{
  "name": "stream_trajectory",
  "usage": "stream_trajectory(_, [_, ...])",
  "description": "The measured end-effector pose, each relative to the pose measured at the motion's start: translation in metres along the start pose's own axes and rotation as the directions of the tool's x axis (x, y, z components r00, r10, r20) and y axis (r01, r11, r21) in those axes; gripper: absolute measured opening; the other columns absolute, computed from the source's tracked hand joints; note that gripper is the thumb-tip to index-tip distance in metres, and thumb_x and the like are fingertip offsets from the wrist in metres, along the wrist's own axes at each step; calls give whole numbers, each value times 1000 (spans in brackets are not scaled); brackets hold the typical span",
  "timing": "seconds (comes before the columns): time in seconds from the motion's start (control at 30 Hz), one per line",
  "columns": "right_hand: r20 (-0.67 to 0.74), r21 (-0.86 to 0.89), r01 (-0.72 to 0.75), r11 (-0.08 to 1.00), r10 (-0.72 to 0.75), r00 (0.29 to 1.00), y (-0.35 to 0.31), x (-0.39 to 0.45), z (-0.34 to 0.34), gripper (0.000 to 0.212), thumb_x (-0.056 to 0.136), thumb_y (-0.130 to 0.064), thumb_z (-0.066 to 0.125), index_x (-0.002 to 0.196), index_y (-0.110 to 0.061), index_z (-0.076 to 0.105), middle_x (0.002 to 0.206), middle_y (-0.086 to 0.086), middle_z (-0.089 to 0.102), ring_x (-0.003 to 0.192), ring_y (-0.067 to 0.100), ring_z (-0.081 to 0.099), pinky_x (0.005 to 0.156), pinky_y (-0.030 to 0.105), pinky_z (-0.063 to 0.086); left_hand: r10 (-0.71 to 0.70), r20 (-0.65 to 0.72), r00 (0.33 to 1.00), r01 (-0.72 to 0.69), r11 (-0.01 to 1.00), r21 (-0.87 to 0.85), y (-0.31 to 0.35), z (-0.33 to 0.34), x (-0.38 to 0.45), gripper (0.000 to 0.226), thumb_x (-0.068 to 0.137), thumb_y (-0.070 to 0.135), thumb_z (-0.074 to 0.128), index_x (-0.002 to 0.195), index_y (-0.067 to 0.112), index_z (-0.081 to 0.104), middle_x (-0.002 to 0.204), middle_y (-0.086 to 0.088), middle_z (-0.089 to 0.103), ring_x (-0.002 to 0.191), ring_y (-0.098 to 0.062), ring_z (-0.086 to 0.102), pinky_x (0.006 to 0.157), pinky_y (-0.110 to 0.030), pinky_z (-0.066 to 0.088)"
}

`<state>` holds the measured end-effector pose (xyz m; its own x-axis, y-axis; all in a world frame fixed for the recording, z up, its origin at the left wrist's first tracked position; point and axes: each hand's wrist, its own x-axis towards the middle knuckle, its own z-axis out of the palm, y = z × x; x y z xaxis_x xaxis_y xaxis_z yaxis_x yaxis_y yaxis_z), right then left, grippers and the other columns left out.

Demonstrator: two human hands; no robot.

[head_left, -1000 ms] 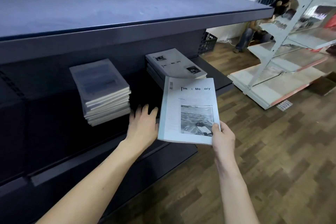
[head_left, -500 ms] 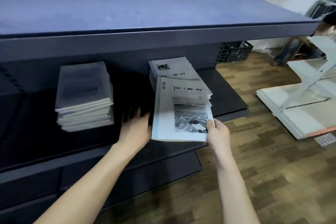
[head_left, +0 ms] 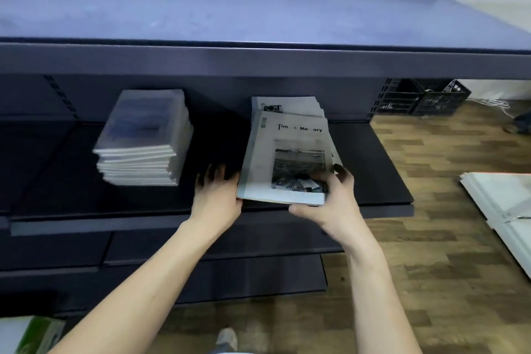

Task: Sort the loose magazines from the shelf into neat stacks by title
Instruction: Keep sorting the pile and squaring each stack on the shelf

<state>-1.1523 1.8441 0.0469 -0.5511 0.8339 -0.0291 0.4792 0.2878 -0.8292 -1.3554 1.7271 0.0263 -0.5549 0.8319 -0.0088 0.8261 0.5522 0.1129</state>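
On the cover of the top magazine point(head_left: 287, 158), black title letters are printed that can be read as "Tim", a small "&", "Me" and "ory", with gaps where letters are missing or too faint to be made out. Smaller marks on that cover and on the magazine beneath it point(head_left: 284, 105) are too blurred to be read, and nothing legible is shown on the left stack point(head_left: 143, 138).

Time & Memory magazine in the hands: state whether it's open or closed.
Closed: the magazine shows its whole front cover, held between left hand and right hand.
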Motion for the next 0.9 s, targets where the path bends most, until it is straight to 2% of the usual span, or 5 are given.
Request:
stream_trajectory(0.33, [-182,-286,15,958,-70,981,15,53,-3,68,71,-47,82,133,-36,58,156,0,32,138,31,25,109,38,27,-61,23,998,62,997,-47,6,-10,38,57,99,35,44,152,27,25,162,-8,11,149,-32,7,121,-48,11])
stream_trajectory(0.47, [-136,-253,35,967,-72,988,21,73,-6,66,76,-43,80,137,-38,53,161,-2,24,147,25,16,115,44,19,-83,50,995,87,994,-71,8,-14,55,57,100,33,43,153,29,22,163,-7,6,150,-31,3,122,-48,8])
stream_trajectory(0.57, [-97,-187,78,979,-97,990,26,86,-8,66,77,-38,81,137,-36,54,162,3,26,148,25,20,117,48,24,-74,50,996,78,995,-70,10,-15,68,58,100,31,44,153,28,22,163,-7,5,150,-31,2,122,-48,7])
stream_trajectory(0.8, [-24,-63,73,995,-75,997,27,89,-10,68,79,-33,81,139,-37,50,165,3,14,152,14,10,118,34,25,-69,46,997,71,996,-60,14,-15,79,61,98,27,47,154,27,21,164,-7,4,150,-31,1,122,-48,7])
stream_trajectory(0.9, [-61,-110,91,990,-98,993,23,85,-7,67,78,-35,81,138,-33,53,165,6,16,153,17,4,121,41,18,-73,58,996,76,995,-64,16,-16,75,60,99,28,47,153,27,22,163,-7,3,150,-31,1,122,-48,6])
